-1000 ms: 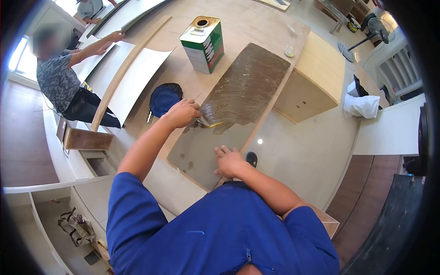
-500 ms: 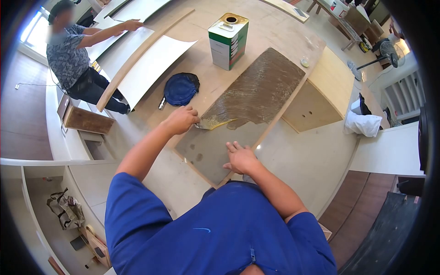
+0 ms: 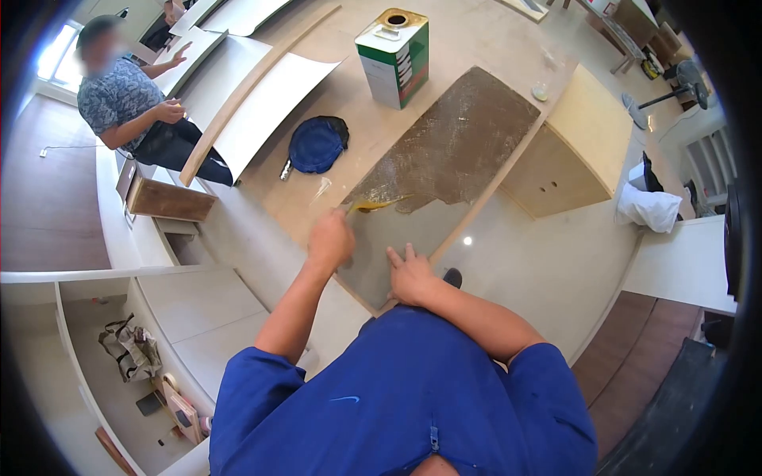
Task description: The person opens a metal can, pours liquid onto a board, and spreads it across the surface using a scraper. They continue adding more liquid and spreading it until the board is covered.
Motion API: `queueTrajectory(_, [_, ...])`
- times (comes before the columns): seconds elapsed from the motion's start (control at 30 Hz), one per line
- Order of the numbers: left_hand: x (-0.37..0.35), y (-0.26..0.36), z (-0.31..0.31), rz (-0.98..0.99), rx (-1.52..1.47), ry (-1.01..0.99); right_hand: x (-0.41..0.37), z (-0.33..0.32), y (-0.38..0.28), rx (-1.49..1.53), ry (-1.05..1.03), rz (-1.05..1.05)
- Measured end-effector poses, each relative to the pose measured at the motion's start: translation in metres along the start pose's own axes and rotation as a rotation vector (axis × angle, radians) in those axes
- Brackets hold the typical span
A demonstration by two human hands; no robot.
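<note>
Left hand (image 3: pixel 331 239): grip closed on yellow scraper (image 3: pixel 373 205), at near edge of brown coating (image 3: pixel 452 143) on grey panel (image 3: pixel 425 230). Right hand (image 3: pixel 412 275): fingers apart on panel's bare near end. Panel on bench (image 3: pixel 492 47), green can (image 3: pixel 391 67) beside.

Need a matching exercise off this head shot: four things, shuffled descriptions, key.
1. Panel
2. Can
3. Right hand
4. Round object

A. Dark blue, on the table
B. Fingers spread at the panel's near end
C. Brown-coated at the far end, grey nearer
D. Upright, partly green

Pairs: 1-C, 2-D, 3-B, 4-A
</note>
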State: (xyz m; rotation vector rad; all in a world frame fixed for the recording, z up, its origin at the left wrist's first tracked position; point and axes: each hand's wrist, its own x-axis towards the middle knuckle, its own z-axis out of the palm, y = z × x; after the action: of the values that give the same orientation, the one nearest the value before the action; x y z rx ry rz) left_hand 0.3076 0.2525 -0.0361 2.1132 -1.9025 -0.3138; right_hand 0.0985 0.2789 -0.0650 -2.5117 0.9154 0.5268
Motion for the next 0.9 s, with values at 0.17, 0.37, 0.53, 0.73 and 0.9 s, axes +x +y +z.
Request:
queueTrajectory(0.17, [0.018,0.008,0.012,-0.232,0.076,-0.064,0.005,-0.003,0.001,-0.053,-0.042,-0.021])
queueTrajectory(0.37, [0.02,0.046,0.047,0.084,0.06,-0.017,0.005,-0.005,0.002,-0.088,-0.065,-0.043])
queueTrajectory(0.53, [0.022,0.038,0.028,-0.207,0.097,0.022,0.005,0.003,0.011,-0.041,-0.004,-0.083])
queueTrajectory(0.73, [0.03,0.072,0.059,0.007,0.113,-0.009,-0.001,0.002,0.012,-0.06,0.008,-0.078])
queueTrajectory(0.9, [0.033,0.139,0.084,0.164,0.054,-0.097,0.019,0.019,0.016,0.197,-0.024,-0.128])
